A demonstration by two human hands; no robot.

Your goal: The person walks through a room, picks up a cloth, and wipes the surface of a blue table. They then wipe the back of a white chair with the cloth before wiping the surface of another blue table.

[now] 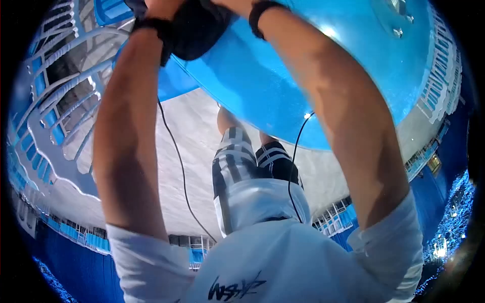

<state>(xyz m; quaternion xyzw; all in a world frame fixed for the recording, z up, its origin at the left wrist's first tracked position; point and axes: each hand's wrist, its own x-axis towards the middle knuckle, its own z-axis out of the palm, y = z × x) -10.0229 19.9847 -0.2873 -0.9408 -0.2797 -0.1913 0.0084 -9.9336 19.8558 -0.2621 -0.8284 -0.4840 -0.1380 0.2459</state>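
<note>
Both my forearms reach up to the top edge of the view, each with a black band at the wrist. My left hand (164, 7) shows only in part at the top, beside a dark black bundle (198, 33); its fingers are hidden. My right hand is cut off by the top edge, to the right of the bundle. What either hand holds cannot be made out. Below and right of them lies a large glossy blue rounded surface (252, 76).
White curved metal railings (60, 91) stand at the left, with more railing (439, 76) at the right. Pale floor (187, 121) surrounds my legs. Two thin black cables (180, 166) hang near my body. Shiny metal fittings (397, 32) sit on the blue surface at upper right.
</note>
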